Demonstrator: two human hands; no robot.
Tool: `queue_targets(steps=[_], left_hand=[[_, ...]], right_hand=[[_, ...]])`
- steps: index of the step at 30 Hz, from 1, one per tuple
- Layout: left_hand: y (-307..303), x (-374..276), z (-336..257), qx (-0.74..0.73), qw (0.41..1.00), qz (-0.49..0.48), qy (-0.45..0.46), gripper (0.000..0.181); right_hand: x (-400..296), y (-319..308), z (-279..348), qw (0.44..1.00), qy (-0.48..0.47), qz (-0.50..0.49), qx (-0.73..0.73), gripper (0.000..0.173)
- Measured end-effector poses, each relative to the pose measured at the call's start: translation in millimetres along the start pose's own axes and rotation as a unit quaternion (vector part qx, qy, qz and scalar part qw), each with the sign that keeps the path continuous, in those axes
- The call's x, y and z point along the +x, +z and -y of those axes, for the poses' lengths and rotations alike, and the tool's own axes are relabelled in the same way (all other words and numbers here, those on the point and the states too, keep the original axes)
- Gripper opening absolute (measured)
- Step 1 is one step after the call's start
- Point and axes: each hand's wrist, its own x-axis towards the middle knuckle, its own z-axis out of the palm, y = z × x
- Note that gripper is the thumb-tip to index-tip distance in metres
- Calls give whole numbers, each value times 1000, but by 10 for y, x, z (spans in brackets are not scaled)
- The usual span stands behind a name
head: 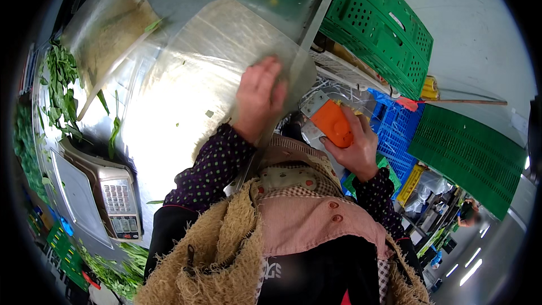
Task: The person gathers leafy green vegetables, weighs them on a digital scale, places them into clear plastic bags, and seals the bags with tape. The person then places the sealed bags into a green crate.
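Note:
My left hand (259,97) lies over the right edge of a translucent plastic board (228,29) on the metal table, its fingers bent and slightly blurred; whether anything is under them cannot be made out. My right hand (358,148) grips an orange-handled tool (332,123) with a flat metal blade, probably a scraper, beyond the table edge. Small bits of leaf (209,113) dot the glossy surface near my left hand. A second, stained translucent board (114,21) leans at the upper left, with green leafy stems (61,89) beside it.
A digital scale (116,197) stands at the table's left. More leafy greens (114,267) lie below it. Green perforated crates (381,29) stand at the upper right, above a blue plastic crate (391,131). A dark green slatted panel (465,152) is farther right. Another person (468,214) is in the distance.

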Motion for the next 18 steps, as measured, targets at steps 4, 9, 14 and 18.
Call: queue_targets(steps=[4,9,14,18], left_hand=[[-245,-32,-332,-10,981,195,-1,64],[-104,-155,-414,114,969,221,-10,63],[-63,-188,-428,80,975,201,-43,51],[-475,163,-659,-132,959,201,-148,42]], right_hand=[[-17,-35,-12,999,27,31,11,79],[-6,-22,-34,1000,10,9,20,78],[7,-10,-27,998,2,-19,52,79],[211,-236,161,993,-24,-40,112,79]])
